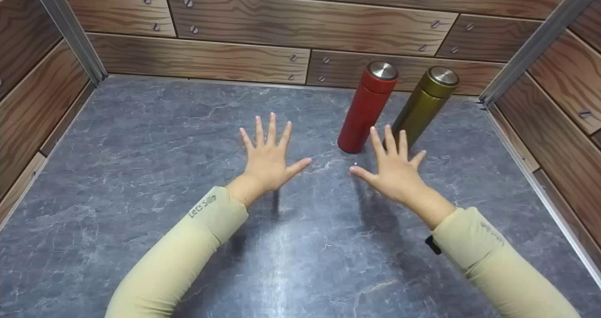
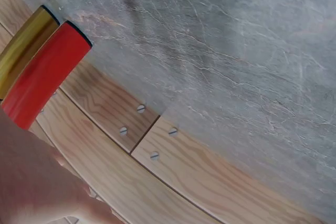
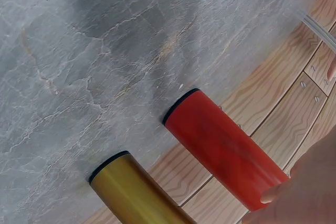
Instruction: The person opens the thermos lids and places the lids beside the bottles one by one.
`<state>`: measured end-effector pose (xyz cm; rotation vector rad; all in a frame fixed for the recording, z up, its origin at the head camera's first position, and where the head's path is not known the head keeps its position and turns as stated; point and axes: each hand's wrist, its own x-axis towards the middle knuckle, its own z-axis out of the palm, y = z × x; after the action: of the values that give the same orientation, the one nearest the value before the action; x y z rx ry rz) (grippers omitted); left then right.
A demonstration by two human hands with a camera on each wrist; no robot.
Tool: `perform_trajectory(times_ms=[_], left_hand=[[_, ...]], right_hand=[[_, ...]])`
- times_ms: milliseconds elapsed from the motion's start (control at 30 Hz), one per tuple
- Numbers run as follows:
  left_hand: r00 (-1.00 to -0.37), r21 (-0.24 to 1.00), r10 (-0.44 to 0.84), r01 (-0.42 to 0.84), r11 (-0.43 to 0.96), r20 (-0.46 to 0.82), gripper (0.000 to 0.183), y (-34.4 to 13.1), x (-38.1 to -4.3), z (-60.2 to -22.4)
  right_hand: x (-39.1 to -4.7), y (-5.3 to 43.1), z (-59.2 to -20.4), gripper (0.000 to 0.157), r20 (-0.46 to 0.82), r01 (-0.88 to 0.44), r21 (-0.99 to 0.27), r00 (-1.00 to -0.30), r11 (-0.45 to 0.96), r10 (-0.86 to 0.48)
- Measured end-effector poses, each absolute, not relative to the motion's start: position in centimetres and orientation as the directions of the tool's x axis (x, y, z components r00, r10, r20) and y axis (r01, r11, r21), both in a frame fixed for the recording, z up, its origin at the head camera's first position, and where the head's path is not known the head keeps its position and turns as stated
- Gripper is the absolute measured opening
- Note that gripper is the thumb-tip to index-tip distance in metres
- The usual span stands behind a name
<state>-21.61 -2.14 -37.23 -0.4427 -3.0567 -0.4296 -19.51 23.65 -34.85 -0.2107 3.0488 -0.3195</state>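
Two thermos flasks with steel-topped lids stand upright side by side toward the back right of the table, a red flask (image 1: pixel 364 113) and, to its right, a gold-green flask (image 1: pixel 422 106). My left hand (image 1: pixel 266 165) is held over the table left of the red flask, fingers straight and spread, holding nothing. Fingers fanned out, my right hand (image 1: pixel 396 174) hovers in front of both flasks and holds nothing. Its fingertips overlap the lower part of the gold-green flask in the head view. The right wrist view shows the red flask (image 3: pixel 220 145) beside part of the right hand (image 3: pixel 299 187).
The table (image 1: pixel 164 135) has a grey marbled top. Wood-patterned panels (image 1: pixel 244 57) wall it in at the back and on both sides, with metal posts (image 1: pixel 530 45) at the back corners. A tiny white speck (image 1: pixel 355 163) lies near the red flask's base.
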Motion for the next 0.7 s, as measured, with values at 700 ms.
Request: perform_trajectory(times_ms=[700], left_hand=[[-0.954,0.304,0.298,0.293,0.906,0.031,0.095,3.3,-25.7,-36.9]], right_hand=[[-18.8,25.5,-34.4,0.103,-0.053,-0.103,-0.19,-0.992,0.976,-0.115]])
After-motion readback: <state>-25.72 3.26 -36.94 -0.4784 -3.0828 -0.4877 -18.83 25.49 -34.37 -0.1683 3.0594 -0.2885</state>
